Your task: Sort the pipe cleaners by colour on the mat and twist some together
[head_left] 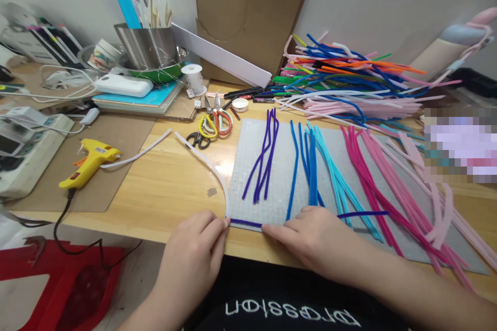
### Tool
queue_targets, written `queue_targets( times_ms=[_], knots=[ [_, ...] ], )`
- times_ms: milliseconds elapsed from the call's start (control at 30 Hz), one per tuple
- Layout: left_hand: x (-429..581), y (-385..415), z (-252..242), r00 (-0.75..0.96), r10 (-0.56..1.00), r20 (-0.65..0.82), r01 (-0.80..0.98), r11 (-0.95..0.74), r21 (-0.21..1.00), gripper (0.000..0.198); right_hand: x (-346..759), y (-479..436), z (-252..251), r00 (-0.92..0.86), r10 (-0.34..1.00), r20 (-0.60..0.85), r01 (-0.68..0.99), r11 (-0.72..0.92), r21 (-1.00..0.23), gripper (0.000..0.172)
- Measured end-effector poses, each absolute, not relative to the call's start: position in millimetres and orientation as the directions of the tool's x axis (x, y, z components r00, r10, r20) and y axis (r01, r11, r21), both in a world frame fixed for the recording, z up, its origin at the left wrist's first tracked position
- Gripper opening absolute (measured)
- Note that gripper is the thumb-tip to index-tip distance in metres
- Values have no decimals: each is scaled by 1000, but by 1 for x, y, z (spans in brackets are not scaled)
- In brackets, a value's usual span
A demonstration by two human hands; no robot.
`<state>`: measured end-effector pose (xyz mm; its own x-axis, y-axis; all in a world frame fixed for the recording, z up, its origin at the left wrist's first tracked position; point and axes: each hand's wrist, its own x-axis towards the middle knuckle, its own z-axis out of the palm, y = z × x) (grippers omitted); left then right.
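At the front edge of the grey cutting mat (243,160), a dark purple pipe cleaner (246,223) lies nearly straight from left to right. My left hand (198,243) pinches its left end. The lower end of a bent white pipe cleaner (213,168) meets those same fingertips; whether it is gripped too, I cannot tell. My right hand (306,238) closes on the purple pipe cleaner further right, and its other end sticks out past the hand. Behind the hands, more purple pipe cleaners (267,155), blue ones (311,165) and light blue ones (336,181) lie on the mat.
Magenta (365,186) and pink pipe cleaners (399,181) spread over the mat's right side. A mixed pile (349,77) sits behind. Leftward are a yellow glue gun (89,160) with a cord, a power strip (34,150), scissors (217,121) and a metal pot (149,46).
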<state>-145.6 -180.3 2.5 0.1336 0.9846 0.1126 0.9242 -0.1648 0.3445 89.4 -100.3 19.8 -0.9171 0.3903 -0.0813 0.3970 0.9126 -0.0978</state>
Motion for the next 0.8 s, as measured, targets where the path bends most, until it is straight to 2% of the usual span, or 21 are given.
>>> queue_targets(
  times_ms=[100, 367, 567, 800],
  knots=[
    [-143, -179, 3, 110, 986, 122, 922, -147, 358, 21, 88, -99, 22, -912, 401, -83, 408, 907, -100, 25],
    [-142, -171, 4, -29, 994, 106, 827, -36, 561, 19, 85, -101, 24, -914, 399, -79, 405, 908, -108, 21],
    [-141, -166, 8, -77, 996, 46, 838, 40, 544, 13, 84, -102, 25, -912, 404, -75, 410, 906, -106, 22],
    [-137, -164, 8, -133, 990, 53, 856, 88, 509, 1, 85, -102, 23, -911, 407, -58, 411, 904, -115, 23]
  ],
)
